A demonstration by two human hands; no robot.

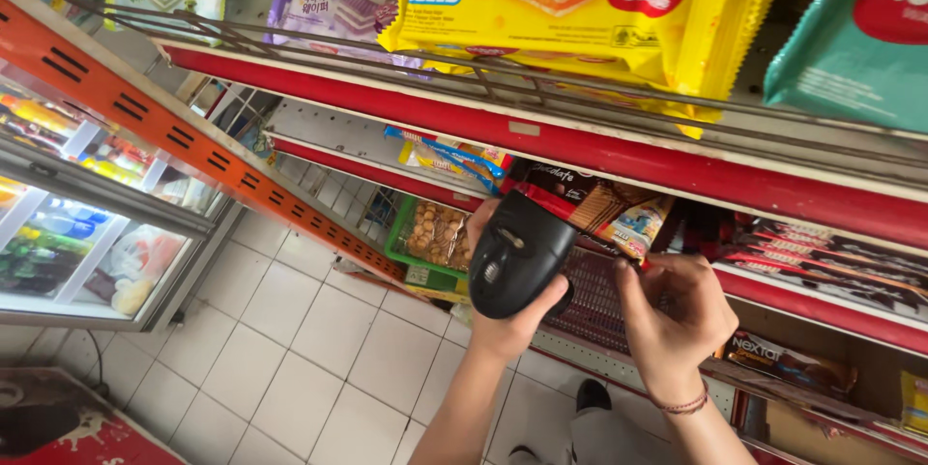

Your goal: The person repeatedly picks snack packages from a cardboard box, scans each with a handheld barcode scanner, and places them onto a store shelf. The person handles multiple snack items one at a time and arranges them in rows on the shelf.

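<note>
I am standing on pale floor tiles beside red shelves, daylight falling across a glass-fronted cooler.

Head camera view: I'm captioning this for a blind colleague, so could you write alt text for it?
A person's left hand holds a black handheld scanner toward red shop shelves, while the right hand reaches to packets on the shelf beside it. Yellow wafer packs sit above, and white floor tiles lie below.
</note>
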